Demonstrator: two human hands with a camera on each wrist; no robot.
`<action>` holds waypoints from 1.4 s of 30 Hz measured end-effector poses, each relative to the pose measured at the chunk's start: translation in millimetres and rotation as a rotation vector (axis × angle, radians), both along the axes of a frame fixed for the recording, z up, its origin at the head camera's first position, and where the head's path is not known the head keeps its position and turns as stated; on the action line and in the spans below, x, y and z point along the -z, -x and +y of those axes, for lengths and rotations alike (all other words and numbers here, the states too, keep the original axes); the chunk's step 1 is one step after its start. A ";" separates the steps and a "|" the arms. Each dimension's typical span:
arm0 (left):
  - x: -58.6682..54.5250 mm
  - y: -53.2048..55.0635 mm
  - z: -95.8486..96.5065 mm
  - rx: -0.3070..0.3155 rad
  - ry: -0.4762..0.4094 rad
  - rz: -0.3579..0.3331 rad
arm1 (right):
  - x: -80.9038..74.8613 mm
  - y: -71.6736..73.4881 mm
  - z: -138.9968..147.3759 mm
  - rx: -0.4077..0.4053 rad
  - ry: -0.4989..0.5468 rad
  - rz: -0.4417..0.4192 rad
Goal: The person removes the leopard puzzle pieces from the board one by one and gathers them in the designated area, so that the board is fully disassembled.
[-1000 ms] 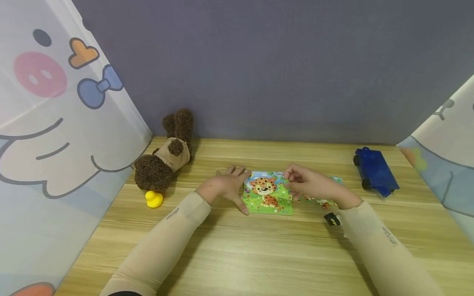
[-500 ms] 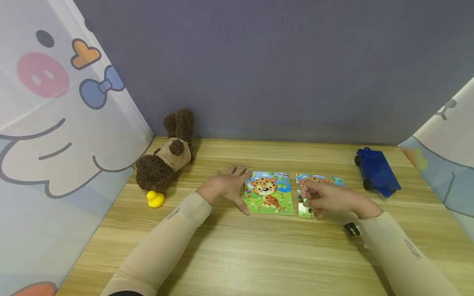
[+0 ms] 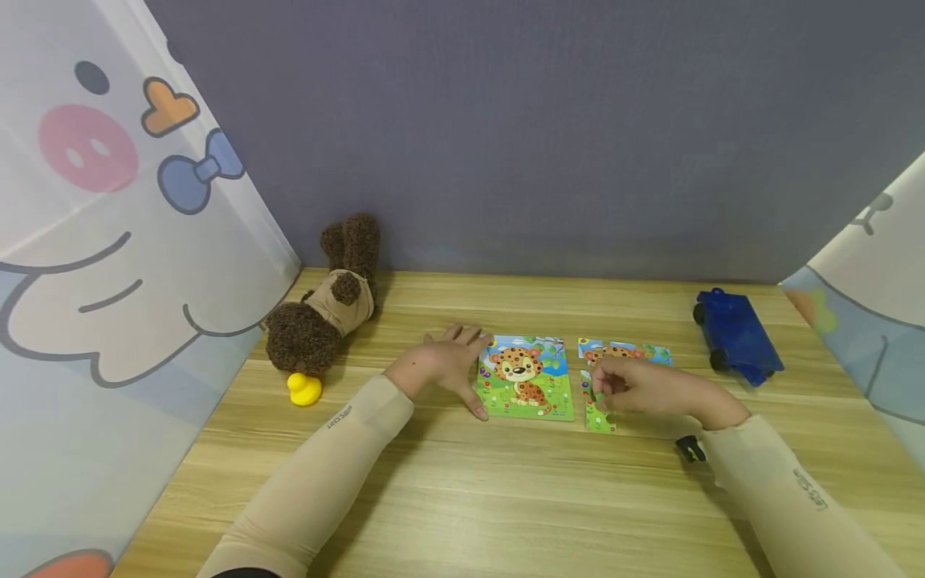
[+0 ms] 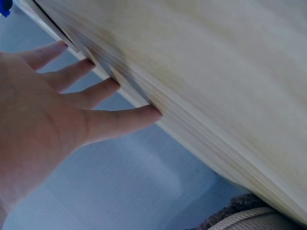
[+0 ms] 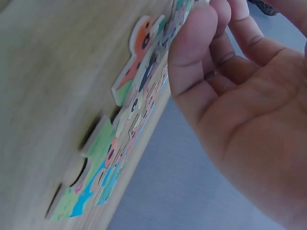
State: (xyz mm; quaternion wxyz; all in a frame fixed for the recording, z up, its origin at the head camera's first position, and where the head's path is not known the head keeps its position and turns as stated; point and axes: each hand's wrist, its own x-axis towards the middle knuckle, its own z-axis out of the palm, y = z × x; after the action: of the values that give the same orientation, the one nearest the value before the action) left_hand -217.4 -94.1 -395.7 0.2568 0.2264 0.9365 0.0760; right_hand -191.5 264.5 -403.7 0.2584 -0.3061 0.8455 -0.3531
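Note:
A square leopard picture board (image 3: 524, 377) lies in the middle of the table. My left hand (image 3: 450, 367) rests at its left side with fingers spread; in the left wrist view the left hand (image 4: 72, 96) has its fingertips down at the tabletop. To the right lies a partly assembled leopard puzzle (image 3: 654, 353). At its lower left corner my right hand (image 3: 639, 391) pinches a green puzzle piece (image 3: 598, 418) between thumb and forefinger. In the right wrist view, the right hand (image 5: 240, 91) hides most of that piece, and a loose orange-and-green piece (image 5: 136, 52) shows nearby.
A brown plush toy (image 3: 325, 309) lies at the back left with a yellow rubber duck (image 3: 304, 389) in front of it. At the right stands a blue toy vehicle (image 3: 737, 335). A small black object (image 3: 690, 449) lies by the right sleeve.
My right hand has moved right, from the picture board's edge to the puzzle's lower left, carrying the green piece, which now lies flatter. The left hand has stayed put.

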 end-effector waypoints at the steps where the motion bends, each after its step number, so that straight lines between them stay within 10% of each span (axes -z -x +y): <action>1: 0.2 0.0 -0.1 0.000 -0.001 0.000 | 0.9 0.7 0.2 -0.001 -0.001 0.003; 23: 5.7 3.5 -3.1 0.003 -0.004 -0.004 | -10.8 9.0 -24.2 0.113 -0.041 0.082; 42: -7.8 -1.9 10.0 0.023 0.002 0.008 | -9.3 22.1 -90.0 0.012 0.018 0.065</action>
State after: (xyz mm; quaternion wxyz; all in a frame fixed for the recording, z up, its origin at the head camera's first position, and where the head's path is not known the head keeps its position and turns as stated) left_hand -215.6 -84.1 -387.9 0.2538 0.2374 0.9349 0.0713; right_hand -213.5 174.5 -394.4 0.2259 -0.3149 0.8521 -0.3518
